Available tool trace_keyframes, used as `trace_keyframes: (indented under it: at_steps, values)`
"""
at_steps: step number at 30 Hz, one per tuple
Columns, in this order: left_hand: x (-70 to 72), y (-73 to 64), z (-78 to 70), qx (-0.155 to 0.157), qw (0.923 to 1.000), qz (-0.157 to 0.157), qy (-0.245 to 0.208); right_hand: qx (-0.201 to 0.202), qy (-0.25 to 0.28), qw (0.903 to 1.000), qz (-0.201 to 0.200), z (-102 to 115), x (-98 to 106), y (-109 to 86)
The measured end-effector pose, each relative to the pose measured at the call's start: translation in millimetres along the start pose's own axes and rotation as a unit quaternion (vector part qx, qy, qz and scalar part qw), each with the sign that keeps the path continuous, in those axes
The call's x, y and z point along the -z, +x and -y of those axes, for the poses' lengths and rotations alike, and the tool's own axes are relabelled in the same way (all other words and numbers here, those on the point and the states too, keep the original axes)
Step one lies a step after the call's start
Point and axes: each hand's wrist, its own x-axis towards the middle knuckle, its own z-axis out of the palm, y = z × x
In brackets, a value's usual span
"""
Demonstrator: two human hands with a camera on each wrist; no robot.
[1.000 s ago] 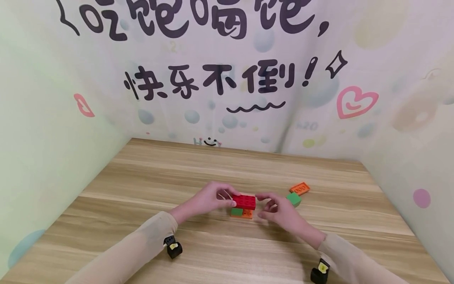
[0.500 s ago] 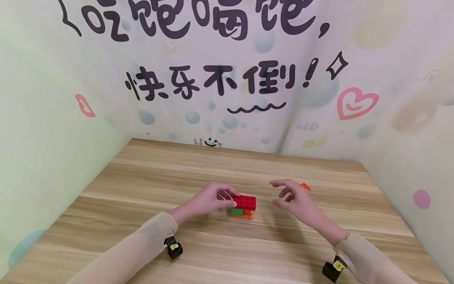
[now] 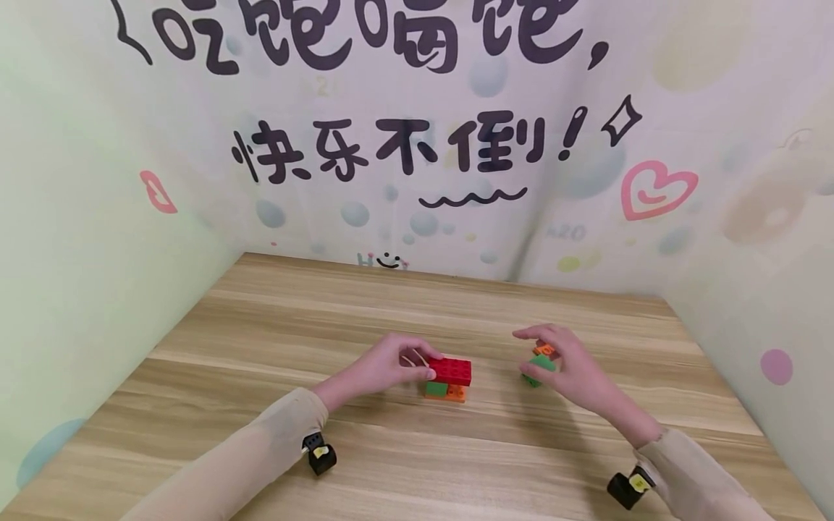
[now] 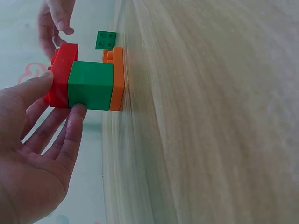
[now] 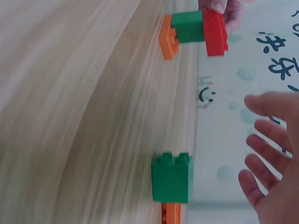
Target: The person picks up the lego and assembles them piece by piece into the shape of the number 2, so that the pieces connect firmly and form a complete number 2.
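My left hand (image 3: 391,364) holds a small stack of toy building bricks near the table's middle. Thumb and fingers grip its red brick (image 3: 455,372), with fingertips also at the green block (image 4: 91,86) below. That block sits on a flat orange brick (image 4: 118,79), the lowest layer; the red one overhangs it towards the right. Fingers spread and bent, my right hand (image 3: 568,365) hovers over a loose green block (image 5: 170,179), which lies on its side with studs facing the stack. A gap shows between hand and block in the right wrist view.
Just behind the loose green block lies a loose orange brick (image 3: 544,350). The wooden table (image 3: 293,311) meets a printed cloth backdrop (image 3: 326,195) at the back and pale side walls.
My right hand has moved away from the stack, rightwards to over the loose green block. The left hand and the stack have stayed put.
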Motion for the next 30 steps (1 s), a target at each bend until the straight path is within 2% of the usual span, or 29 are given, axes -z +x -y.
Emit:
trace_keyframes:
  at_steps: [6, 15, 20, 30]
  values:
    - [0.5, -0.2, -1.0, 0.001, 1.0, 0.0, -0.007, 0.046, -0.036, 0.998, 0.025, -18.5, 2.0, -2.8]
    - [1.2, -1.2, -1.6, -0.002, 1.0, 0.002, -0.004, 0.07, -0.042, 0.9957, 0.044, -41.4, 0.4, 0.1]
    - [0.6, -1.5, -2.8, 0.007, 0.9999, 0.001, -0.008, 0.07, -0.025, 0.996, 0.049, -51.4, 0.0, 0.8]
    - [0.6, -2.5, -2.9, -0.002, 0.9999, 0.003, -0.014, 0.047, 0.02, 0.9968, 0.061, -65.6, -3.1, 0.3]
